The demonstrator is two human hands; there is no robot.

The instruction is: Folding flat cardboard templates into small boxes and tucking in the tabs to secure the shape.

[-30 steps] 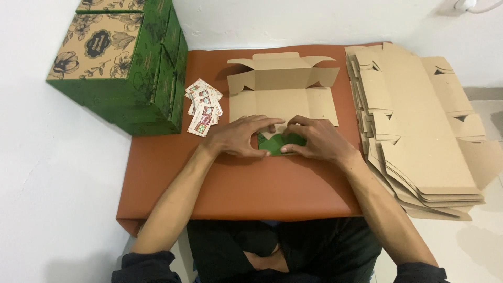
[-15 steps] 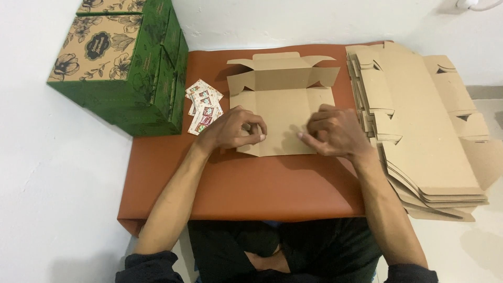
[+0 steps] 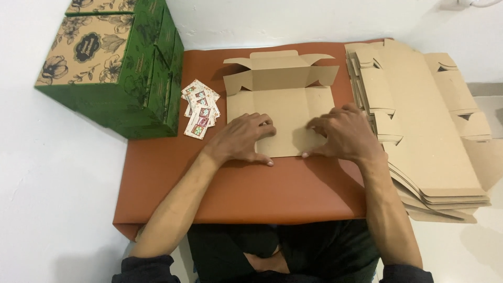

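Observation:
A flat brown cardboard box blank (image 3: 283, 102) lies on the orange-brown table top (image 3: 236, 194). Its far flaps (image 3: 277, 73) stand partly upright. My left hand (image 3: 242, 139) presses palm-down on the blank's near left part, fingers bent and apart, thumb along the near edge. My right hand (image 3: 343, 133) presses on the near right part in the same way. Neither hand holds anything.
A green box with a brown flower-printed top (image 3: 112, 63) stands at the table's far left corner. Several small printed stickers (image 3: 200, 109) lie fanned beside it. A thick stack of flat cardboard blanks (image 3: 424, 126) covers the right side and overhangs the table edge.
One second ago both hands pinched a green-sided part at the blank's near edge. That green is now out of sight, and the hands have spread apart and lie flat on the panel.

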